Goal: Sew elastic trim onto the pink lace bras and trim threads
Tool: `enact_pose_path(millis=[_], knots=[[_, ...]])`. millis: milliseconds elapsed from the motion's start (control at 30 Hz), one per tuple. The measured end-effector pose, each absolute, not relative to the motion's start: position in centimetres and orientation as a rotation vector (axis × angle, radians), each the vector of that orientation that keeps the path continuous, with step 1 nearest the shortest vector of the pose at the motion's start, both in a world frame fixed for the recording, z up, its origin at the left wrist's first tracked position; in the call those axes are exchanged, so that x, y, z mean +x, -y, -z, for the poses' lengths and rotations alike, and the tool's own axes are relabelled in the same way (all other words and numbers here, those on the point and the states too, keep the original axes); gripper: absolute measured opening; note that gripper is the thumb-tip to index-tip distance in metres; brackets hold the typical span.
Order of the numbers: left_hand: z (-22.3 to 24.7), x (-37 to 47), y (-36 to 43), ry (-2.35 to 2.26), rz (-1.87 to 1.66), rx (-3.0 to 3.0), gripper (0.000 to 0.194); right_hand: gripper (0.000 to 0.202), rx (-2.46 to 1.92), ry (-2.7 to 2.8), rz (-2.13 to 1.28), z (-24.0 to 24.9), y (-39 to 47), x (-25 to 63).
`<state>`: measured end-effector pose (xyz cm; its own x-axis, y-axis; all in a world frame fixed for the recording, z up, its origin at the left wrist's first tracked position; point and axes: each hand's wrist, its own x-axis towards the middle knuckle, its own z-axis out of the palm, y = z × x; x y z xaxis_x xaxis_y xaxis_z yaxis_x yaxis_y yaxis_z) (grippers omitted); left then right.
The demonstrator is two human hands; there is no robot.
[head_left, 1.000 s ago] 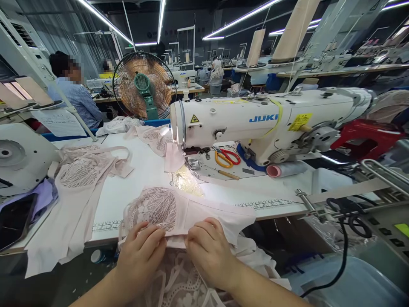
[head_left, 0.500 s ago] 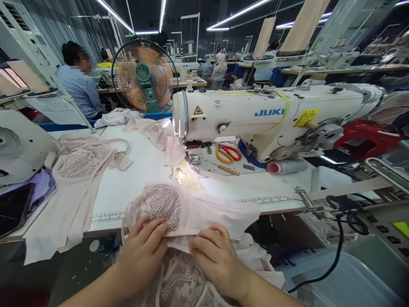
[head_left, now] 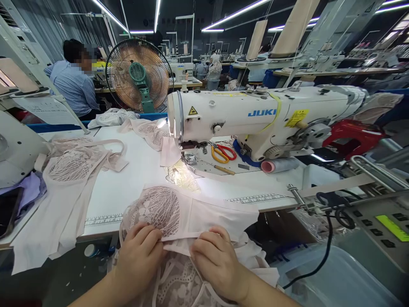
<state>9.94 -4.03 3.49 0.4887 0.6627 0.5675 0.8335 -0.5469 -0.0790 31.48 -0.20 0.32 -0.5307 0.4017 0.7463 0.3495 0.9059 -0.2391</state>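
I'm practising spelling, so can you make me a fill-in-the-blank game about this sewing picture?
1. Blue letters on the sewing machine spell ____.
2. The handles of the scissors are yellow and ____.
3. The right hand holds the plain part of a pale pink garment, and its lace cup is nearer the ____ hand.

Missing words: JUKI; red; left.

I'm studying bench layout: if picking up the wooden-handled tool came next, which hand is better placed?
Probably the right hand: it is nearer the wooden-handled tool, while the left hand sits farther left by the lace cup. Both hold the pale pink garment, so the right would likely release it first.
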Motion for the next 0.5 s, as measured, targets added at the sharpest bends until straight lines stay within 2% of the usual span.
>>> enact_pose_path(millis=[167, 333, 500], knots=[[-4.6, 10.1, 3.9, 1.24, 0.73, -2.38, 0.025, 0.016, -0.621, 2.135, -0.075, -1.3, 0.2, 31.3], [-5.8, 10.6, 3.6, 1.183, 0.759, -2.38, 0.024, 0.008, -0.681, 2.057, -0.022, -2.7, 0.5, 30.3], [-6.5, 10.6, 3.5, 1.152, 0.764, -2.351, 0.025, 0.017, -0.745, 1.995, 0.039, -3.2, 0.3, 29.5]])
